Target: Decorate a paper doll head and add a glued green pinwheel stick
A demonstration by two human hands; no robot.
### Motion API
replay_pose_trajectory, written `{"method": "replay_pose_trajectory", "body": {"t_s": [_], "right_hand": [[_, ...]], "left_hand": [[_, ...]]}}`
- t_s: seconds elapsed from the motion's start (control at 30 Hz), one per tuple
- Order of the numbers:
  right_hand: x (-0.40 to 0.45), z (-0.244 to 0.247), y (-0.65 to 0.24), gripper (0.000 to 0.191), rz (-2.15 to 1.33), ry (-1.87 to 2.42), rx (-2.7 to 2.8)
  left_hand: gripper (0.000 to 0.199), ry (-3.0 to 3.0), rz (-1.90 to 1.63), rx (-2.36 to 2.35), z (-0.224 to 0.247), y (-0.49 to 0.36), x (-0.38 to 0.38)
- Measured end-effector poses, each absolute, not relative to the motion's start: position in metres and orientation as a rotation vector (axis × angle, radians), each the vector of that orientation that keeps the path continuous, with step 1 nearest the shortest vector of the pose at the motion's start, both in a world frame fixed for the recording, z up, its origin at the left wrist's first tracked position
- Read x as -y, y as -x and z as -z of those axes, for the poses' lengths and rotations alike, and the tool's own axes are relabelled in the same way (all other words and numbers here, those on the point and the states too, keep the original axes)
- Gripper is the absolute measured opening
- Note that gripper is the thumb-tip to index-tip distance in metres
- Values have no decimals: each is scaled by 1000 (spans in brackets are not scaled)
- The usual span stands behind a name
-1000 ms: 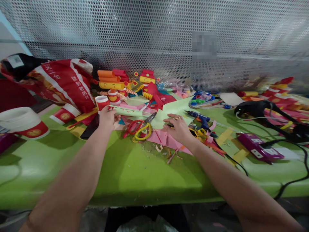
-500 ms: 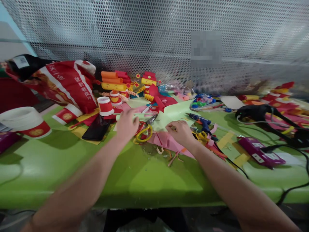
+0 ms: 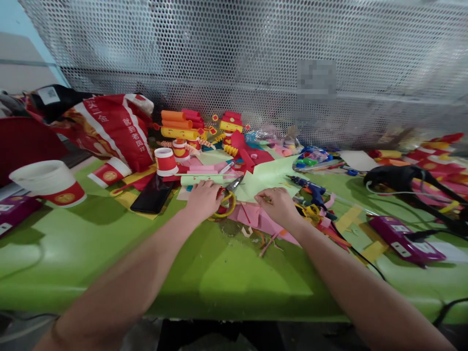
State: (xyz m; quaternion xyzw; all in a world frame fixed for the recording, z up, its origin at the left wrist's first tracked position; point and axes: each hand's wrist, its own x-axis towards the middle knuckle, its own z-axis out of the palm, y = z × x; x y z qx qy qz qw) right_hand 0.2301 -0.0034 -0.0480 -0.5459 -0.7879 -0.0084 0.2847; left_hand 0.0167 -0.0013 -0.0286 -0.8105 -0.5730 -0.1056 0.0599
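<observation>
My left hand (image 3: 205, 200) is closed at the red handle of a pair of scissors (image 3: 234, 184), beside a yellow scissors handle (image 3: 227, 207). Just behind its knuckles lies a pale green paper roll (image 3: 201, 179) with a small drawn face. My right hand (image 3: 277, 204) has its fingers curled together over the front of a light green paper sheet (image 3: 272, 173); anything between them is too small to make out. Pink paper (image 3: 252, 214) and small scraps lie between the hands.
Left: phone (image 3: 151, 195), paper cups (image 3: 166, 162), red bag (image 3: 109, 126). Behind: paper figures (image 3: 231, 127) before a perforated metal panel. Right: blue glue gun (image 3: 310, 189), purple power strip (image 3: 405, 239) and black cables. The green table's front edge (image 3: 226, 304) is near.
My left hand has moved right and slightly down to the scissors, uncovering the green paper roll. My right hand keeps nearly the same pose by the green sheet. The view has shifted slightly.
</observation>
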Motion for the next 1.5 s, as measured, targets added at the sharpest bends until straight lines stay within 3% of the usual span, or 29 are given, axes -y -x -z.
{"method": "replay_pose_trajectory", "body": {"t_s": [0.47,0.83,1.5], "right_hand": [[4,44,-229,25,-47,1356,2088],[5,43,-229,14,-103,1348,2075],[4,44,-234,12,-79,1272,1947]], "left_hand": [[23,2558,145,1741,25,-33,20],[25,2599,113,1829,26,-29,14],[41,2450,96,2039,25,-24,6]]}}
